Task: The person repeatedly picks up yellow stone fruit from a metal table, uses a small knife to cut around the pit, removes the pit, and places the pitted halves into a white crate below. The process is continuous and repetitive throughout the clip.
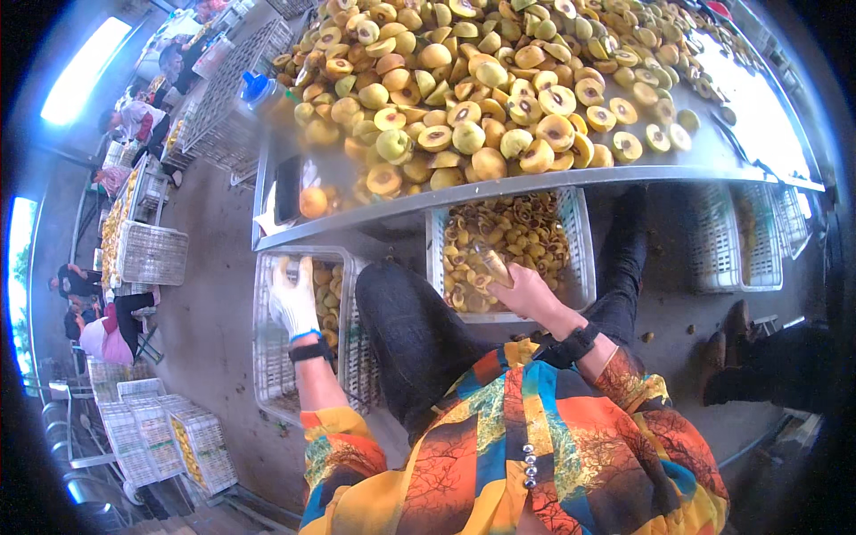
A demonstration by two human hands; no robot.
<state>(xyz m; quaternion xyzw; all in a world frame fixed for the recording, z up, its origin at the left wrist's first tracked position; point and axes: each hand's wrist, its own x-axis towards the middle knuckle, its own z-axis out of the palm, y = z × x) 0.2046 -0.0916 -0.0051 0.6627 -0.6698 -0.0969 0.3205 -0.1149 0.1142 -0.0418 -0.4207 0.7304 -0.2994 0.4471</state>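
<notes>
My left hand (293,299), in a white glove, reaches over the far-left part of a white plastic crate (264,357) on the floor. Its thumb and fingers are apart, and I see nothing between them. Yellow fruit pieces (328,299) lie in that crate beside the hand. My bare right hand (528,295) is closed round a small tool with a tan handle (496,266); its tip is hard to make out. It hangs over a second white crate (581,241), which holds brownish-yellow fruit scraps (508,227). Halved, peach-like fruit (481,98) is heaped on the metal table (571,178) ahead.
The table's raised metal edge runs just beyond both crates. On its left corner lie a dark phone-like object (287,189) and a blue-capped bottle (256,87). Another crate (736,241) stands under the table at right, near a person's dark-clothed leg (767,366). Other people work at far left.
</notes>
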